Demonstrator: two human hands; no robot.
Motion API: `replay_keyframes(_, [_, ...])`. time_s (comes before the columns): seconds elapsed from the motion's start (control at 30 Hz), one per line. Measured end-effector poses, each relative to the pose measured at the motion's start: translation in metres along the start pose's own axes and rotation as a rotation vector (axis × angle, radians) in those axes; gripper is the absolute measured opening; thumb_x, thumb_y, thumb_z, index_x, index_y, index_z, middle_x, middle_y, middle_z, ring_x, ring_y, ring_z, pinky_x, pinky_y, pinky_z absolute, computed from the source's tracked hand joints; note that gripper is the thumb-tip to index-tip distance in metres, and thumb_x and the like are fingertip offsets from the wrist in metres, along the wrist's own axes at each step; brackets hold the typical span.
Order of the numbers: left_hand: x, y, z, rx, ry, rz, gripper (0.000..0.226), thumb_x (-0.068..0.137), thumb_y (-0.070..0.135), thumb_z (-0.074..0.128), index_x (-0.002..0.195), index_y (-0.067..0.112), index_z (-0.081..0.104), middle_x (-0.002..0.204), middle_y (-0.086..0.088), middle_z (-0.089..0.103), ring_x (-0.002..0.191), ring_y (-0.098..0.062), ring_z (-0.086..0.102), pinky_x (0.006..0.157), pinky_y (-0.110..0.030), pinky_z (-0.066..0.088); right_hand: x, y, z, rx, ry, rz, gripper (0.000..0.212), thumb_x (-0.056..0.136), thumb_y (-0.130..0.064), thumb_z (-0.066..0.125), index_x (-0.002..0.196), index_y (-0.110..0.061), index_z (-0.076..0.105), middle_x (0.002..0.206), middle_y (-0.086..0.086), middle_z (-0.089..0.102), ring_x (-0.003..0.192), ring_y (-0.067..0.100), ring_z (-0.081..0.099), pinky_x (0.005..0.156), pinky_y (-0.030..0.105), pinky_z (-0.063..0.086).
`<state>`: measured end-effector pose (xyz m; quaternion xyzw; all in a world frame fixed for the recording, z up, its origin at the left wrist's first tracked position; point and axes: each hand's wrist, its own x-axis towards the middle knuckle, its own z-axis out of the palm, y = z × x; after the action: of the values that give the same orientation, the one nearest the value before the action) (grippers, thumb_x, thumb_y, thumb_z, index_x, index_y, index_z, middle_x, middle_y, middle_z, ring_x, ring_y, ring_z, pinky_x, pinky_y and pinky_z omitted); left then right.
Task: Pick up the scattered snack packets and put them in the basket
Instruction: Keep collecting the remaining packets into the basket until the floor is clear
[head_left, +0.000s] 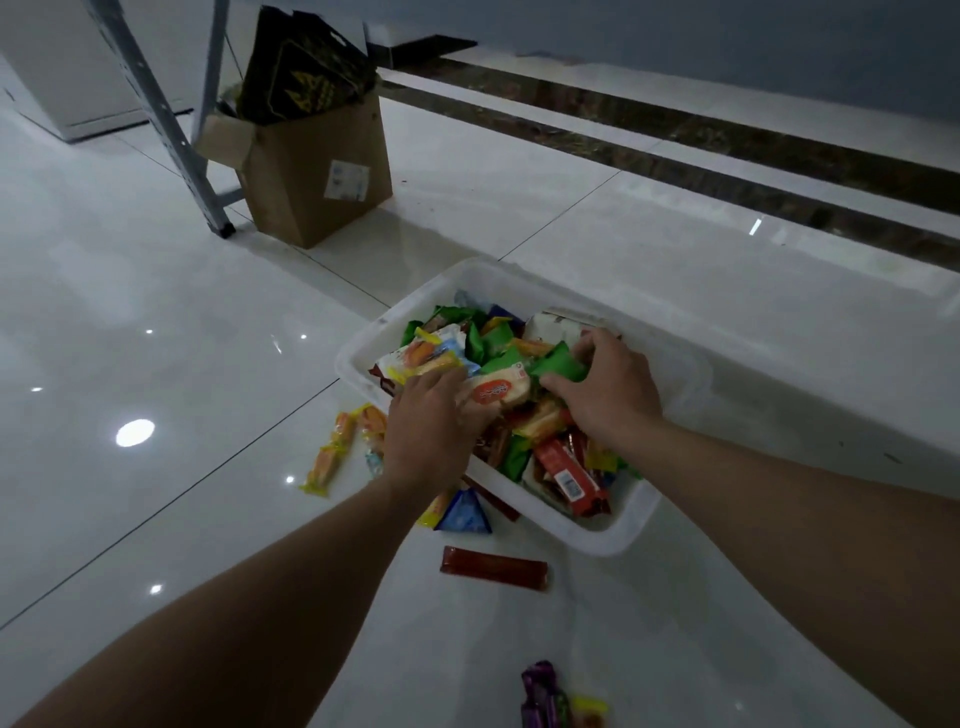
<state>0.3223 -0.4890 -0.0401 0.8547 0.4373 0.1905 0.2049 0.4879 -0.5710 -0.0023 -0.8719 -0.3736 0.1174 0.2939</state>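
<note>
Basket: white basket (675, 374) on the floor, heaped with snack packets (566, 467) in green, red, yellow and white.
Right hand (608, 389): over the heap, thumb and fingers curled round a green packet (558, 364).
Left hand (431, 415): palm down at the rim, fingers on a white-and-orange packet (493, 392); grip unclear.
Floor (182, 312): glossy white tiles; a yellow packet (330, 454), blue triangular packet (465, 514), red bar (493, 567) and purple packets (543, 696) lie loose.
Room: cardboard box (317, 171) holding a dark bag (301, 67).
</note>
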Motion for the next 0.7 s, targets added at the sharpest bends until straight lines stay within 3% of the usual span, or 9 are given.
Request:
replay_keyframes(0.07, [-0.008, -0.007, -0.011, -0.012, 0.002, -0.011, 0.057, 0.088, 0.053, 0.055, 0.138, 0.025, 0.047, 0.138, 0.001, 0.050, 0.127, -0.019, 0.040, 0.102, -0.039, 0.038, -0.009, 0.000, 0.004, -0.058, 0.002, -0.019, 0.041, 0.079, -0.041, 0.074, 0.107, -0.023, 0.051, 0.111, 0.001, 0.058, 0.094, 0.020, 0.052, 0.079, 0.039, 0.050])
replay_keyframes(0.17, [-0.022, -0.016, -0.032, -0.033, 0.046, -0.043, 0.056, 0.086, 0.053, 0.059, 0.134, 0.024, 0.050, 0.135, 0.002, 0.053, 0.125, -0.018, 0.042, 0.099, -0.037, 0.038, -0.025, -0.009, 0.004, -0.164, 0.039, -0.153, 0.044, 0.084, -0.039, 0.067, 0.118, -0.018, 0.052, 0.120, 0.006, 0.056, 0.111, 0.027, 0.051, 0.092, 0.043, 0.046])
replay_keyframes(0.33, [-0.054, -0.037, -0.068, -0.043, 0.066, -0.133, 0.055, 0.086, 0.045, 0.063, 0.134, 0.023, 0.051, 0.138, 0.001, 0.052, 0.126, -0.021, 0.045, 0.101, -0.039, 0.039, -0.056, -0.044, 0.009, -0.235, 0.015, -0.346, 0.054, 0.091, -0.036, 0.057, 0.138, -0.012, 0.046, 0.146, 0.006, 0.042, 0.135, 0.022, 0.034, 0.112, 0.034, 0.023])
replay_keyframes(0.53, [-0.093, -0.064, -0.103, -0.001, 0.063, -0.193, 0.056, 0.087, 0.045, 0.061, 0.135, 0.020, 0.050, 0.139, -0.001, 0.052, 0.128, -0.021, 0.045, 0.101, -0.035, 0.037, -0.110, -0.094, 0.043, -0.106, -0.120, -0.552, 0.046, 0.089, -0.032, 0.060, 0.129, -0.012, 0.053, 0.134, 0.004, 0.050, 0.124, 0.024, 0.045, 0.099, 0.036, 0.041])
replay_keyframes(0.7, [-0.117, -0.086, -0.106, 0.015, 0.042, -0.241, 0.053, 0.087, 0.044, 0.061, 0.133, 0.019, 0.051, 0.136, -0.002, 0.053, 0.127, -0.022, 0.045, 0.099, -0.034, 0.037, -0.139, -0.089, 0.082, -0.113, -0.251, -0.403, 0.056, 0.088, -0.035, 0.060, 0.139, -0.018, 0.045, 0.141, -0.001, 0.046, 0.130, 0.020, 0.042, 0.105, 0.035, 0.039])
